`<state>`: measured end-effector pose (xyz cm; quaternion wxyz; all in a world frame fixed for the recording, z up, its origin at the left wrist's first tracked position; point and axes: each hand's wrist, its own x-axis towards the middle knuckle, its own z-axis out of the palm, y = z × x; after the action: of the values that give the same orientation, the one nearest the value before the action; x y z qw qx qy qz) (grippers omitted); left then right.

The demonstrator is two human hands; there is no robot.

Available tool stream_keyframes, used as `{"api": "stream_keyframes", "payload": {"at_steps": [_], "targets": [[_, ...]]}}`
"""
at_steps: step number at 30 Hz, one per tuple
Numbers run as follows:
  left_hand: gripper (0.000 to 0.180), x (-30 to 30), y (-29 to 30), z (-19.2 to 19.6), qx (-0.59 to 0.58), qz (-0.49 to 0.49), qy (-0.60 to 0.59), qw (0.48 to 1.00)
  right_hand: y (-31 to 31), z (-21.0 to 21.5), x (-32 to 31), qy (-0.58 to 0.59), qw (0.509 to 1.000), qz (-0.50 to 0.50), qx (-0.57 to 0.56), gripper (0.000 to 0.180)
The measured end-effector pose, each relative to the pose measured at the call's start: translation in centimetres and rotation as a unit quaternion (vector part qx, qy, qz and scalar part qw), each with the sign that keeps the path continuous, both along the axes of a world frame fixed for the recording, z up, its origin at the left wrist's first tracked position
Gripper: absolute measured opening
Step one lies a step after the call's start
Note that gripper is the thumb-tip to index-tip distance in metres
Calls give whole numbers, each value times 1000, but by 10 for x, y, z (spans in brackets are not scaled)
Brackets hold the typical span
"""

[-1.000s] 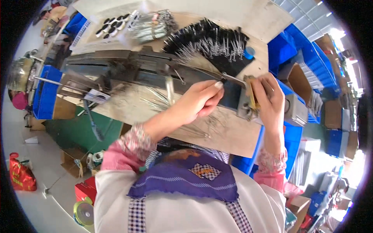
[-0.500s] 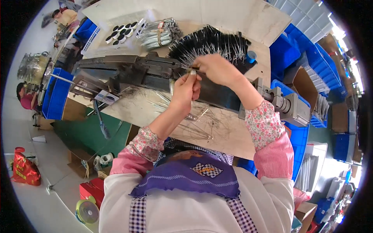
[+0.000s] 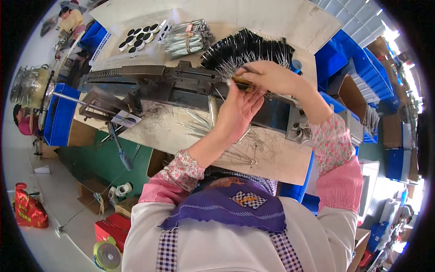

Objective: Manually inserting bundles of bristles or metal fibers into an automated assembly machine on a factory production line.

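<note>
Cluttered workshop, and I am looking down on a pale workbench (image 3: 281, 158) with a long dark metal machine (image 3: 181, 86) lying across it. Over the machine's right half my two hands meet. My right hand (image 3: 272, 77) is curled shut, and a small brown-handled tool (image 3: 242, 84) sticks out of its grip toward the left. My left hand (image 3: 238, 111) is raised just below it, palm toward me, fingers (image 3: 229, 93) together and reaching up to touch the tool's tip; I cannot tell whether they pinch anything there.

Just behind the hands a fan of thin wires with black ends (image 3: 247, 50) spreads over the bench's far side, close to my right hand. Left of that lies a tied bundle of shiny metal rods (image 3: 186, 38), and farther left a tray of round black-and-white discs (image 3: 138, 38). Loose wires (image 3: 199, 127) are scattered on the bench below the machine, near my left wrist.

Blue plastic crates (image 3: 349, 63) stack up at right, another blue crate (image 3: 59, 118) sits at left. On the floor I see a red bag (image 3: 29, 211) and a red box (image 3: 113, 229).
</note>
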<state>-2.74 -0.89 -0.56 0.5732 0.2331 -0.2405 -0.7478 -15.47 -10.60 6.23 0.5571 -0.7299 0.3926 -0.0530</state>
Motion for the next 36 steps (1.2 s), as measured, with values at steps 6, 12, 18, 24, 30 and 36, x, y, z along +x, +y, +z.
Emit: {"api": "stream_keyframes", "payload": {"at_steps": [6,12,18,24,30,36], "targets": [[77,28,-3,15,159,1,240,958,12,7,-33,216,688,78,-689,32],[69,30,3,5,106,21,216,970,41,-6,14,-59,874,-102,-471,28],[68,29,10,6,97,45,188,976,31,-8,11,-8,914,-100,-392,15],[69,30,8,13,77,43,154,984,31,-2,4,16,878,-51,-476,13],[70,31,8,16,76,32,133,988,36,1,1,26,860,-42,-508,13],[71,33,8,6,64,25,138,988,38,-5,25,-59,818,1,-572,20]]}}
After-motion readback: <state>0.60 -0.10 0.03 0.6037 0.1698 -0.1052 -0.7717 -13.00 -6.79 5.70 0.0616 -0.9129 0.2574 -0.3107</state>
